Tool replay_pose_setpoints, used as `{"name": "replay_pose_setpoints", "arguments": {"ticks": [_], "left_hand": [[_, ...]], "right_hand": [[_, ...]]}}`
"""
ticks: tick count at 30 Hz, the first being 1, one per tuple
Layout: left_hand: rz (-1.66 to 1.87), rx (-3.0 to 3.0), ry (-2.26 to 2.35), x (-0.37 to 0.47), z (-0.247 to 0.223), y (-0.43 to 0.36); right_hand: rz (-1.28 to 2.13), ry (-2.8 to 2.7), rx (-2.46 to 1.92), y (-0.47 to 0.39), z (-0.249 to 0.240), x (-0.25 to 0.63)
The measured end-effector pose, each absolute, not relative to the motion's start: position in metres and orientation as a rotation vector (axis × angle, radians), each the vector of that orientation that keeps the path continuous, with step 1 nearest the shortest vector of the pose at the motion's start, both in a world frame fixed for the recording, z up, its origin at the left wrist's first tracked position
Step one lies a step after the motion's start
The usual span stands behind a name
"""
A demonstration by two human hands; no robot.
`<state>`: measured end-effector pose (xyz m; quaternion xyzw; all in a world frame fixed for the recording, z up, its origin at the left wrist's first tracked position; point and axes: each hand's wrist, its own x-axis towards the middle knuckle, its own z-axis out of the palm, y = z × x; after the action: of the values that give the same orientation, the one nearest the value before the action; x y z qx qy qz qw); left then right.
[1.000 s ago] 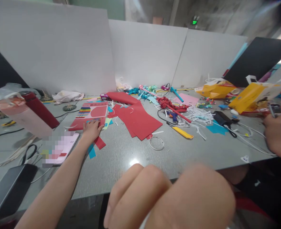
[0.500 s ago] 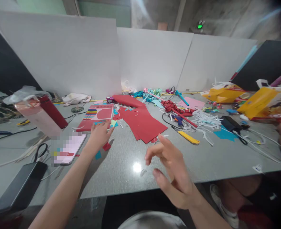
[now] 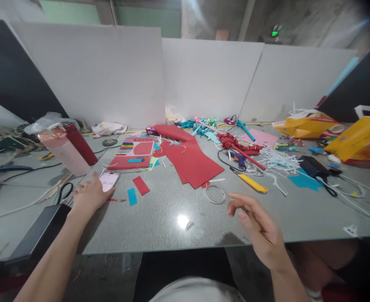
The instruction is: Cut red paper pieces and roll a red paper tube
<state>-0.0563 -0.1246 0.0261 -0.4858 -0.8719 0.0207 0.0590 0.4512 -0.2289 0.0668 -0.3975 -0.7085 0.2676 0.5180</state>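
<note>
Two bare hands are over the bench (image 3: 160, 228), well apart. The left hand (image 3: 89, 196) is palm down over the phone (image 3: 110, 181) toward the bench's left end, thumb and forefinger spread apart. The phone lies flat under the palm, its far right part showing between forefinger and thumb; the hand hides the rest, so I cannot tell whether the fingers grip it. A black box (image 3: 42, 230) sits beside that wrist, reaching to the front left edge. A pink bottle (image 3: 67, 153) stands beyond the hand, toward the back.

The right hand (image 3: 260, 228) is raised near the front edge, right of the middle, empty, with its fingers loosely bent and the thumb apart from the forefinger. A thin metal ring (image 3: 215, 204) lies on the bench just left of its fingertips, with a gap between. A yellow cutter (image 3: 253, 183) lies beyond the fingers, farther from the front edge.

Between the hands, a red strip (image 3: 140, 185) and a blue strip (image 3: 132, 196) lie right of the phone, near each other. Large red sheets (image 3: 196, 161) lie mid-bench, beyond the ring.
</note>
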Motion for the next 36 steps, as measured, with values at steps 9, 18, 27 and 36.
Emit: {"name": "replay_pose_setpoints", "arguments": {"ticks": [9,18,27,36], "left_hand": [[-0.15,-1.491,-2.657,-0.038,0.042,-0.132],[-0.189,-1.519,-2.676,-0.042,0.049,-0.131],[-0.236,-1.604,-2.563,-0.075,0.048,-0.096],[-0.164,-1.627,-2.499,-0.098,0.038,-0.069]], "right_hand": [[0.642,-1.716,-0.956,-0.229,0.062,0.456],[0.68,-1.712,-1.066,-0.232,0.06,0.46],[0.687,-1.705,-1.127,-0.23,0.061,0.464],[0.685,-1.754,-1.186,-0.226,0.058,0.468]]}}
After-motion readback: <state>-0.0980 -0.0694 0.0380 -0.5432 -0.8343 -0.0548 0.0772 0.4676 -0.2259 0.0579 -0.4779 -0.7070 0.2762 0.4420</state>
